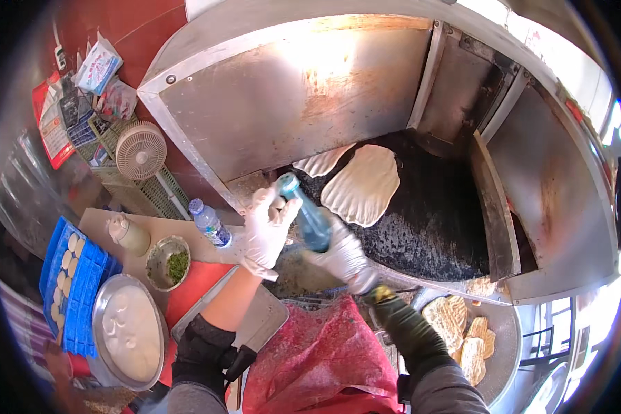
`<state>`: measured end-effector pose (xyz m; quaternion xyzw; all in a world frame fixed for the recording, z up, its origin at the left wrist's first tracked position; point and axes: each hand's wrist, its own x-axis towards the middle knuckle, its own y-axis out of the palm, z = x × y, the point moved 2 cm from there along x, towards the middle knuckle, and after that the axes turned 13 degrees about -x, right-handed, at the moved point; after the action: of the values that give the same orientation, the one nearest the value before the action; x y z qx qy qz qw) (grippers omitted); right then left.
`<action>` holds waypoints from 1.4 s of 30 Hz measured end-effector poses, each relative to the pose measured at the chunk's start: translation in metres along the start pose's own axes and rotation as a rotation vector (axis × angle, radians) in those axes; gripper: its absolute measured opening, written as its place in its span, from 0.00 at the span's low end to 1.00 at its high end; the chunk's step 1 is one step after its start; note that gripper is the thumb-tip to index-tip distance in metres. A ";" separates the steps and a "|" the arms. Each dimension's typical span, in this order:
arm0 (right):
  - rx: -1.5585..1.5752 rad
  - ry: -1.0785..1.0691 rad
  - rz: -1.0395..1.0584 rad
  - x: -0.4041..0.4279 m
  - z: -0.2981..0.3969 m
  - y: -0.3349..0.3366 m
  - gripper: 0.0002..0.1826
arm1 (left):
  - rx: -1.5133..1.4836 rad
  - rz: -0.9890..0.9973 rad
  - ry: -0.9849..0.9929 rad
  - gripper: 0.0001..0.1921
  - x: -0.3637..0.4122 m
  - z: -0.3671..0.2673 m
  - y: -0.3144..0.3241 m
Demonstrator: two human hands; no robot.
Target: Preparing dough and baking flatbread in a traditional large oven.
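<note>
My right hand (341,253), in a white glove, grips the lower part of a blue-green bottle (310,222). The bottle is tilted, its neck pointing up and to the left. Beside that neck is my left hand (269,222), also gloved, with curled fingers. Whether it grips the bottle or holds something else cannot be told. Beyond the bottle, a flat, ridged piece of dough (365,186) lies on the black griddle (434,222). A second flat dough piece (323,160) lies behind it, partly hidden by the metal panel.
Metal panels (290,98) surround the griddle. At left stand a capped plastic bottle (210,223), a bowl of chopped greens (176,266), a jar (129,235), a basin of dough (132,336) and a blue crate (83,305) with dough pieces. Browned flatbreads (473,357) lie in a perforated pan (504,357).
</note>
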<state>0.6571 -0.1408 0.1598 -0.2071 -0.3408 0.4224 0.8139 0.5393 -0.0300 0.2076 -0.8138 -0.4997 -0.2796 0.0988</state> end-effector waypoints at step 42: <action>-0.318 -0.048 0.114 -0.051 0.011 -0.037 0.41 | -0.757 -0.112 -0.790 0.11 -0.073 0.088 0.022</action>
<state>0.6484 -0.2033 0.1708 -0.3420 -0.4105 0.4135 0.7373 0.5649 -0.0568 0.0971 -0.8076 -0.4061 -0.1180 -0.4110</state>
